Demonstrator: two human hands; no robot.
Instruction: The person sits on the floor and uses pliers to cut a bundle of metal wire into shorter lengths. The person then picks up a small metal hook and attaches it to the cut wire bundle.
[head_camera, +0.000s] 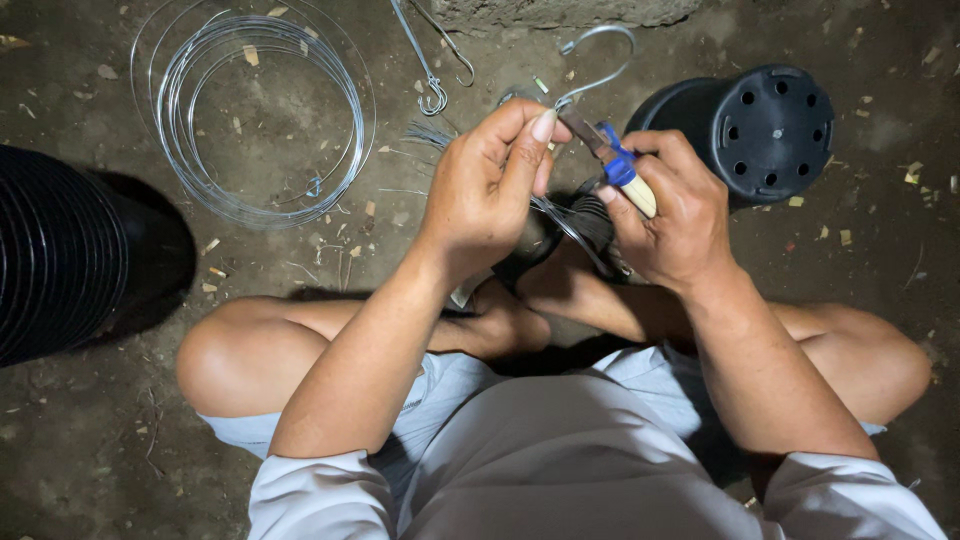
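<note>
The wire hook is held up in front of the person, between the two hands, above the crossed legs. Its curved top rises free over the fingers and ends in a small curl on the left side. The left hand is closed around the lower part of the wire, with the thumb and the forefinger pressed together near the place where the hook begins. Some thin wire strands come out below this hand and pass toward the other one. The right hand is closed around the pliers, which have a pale handle with a blue part; the dark metal tip of the pliers points up and left and meets the wire just under the hook.

The person sits on the dirt floor with bare knees and grey shorts. Just behind the right hand a black plastic pot lies on its side, so the round holes in its bottom face the viewer. To the left, well apart from the hands, a coil of thin wire lies flat on the ground. Near the top two finished hooks lie beside a stone. At the far left edge a stack of black pots lies on its side.
</note>
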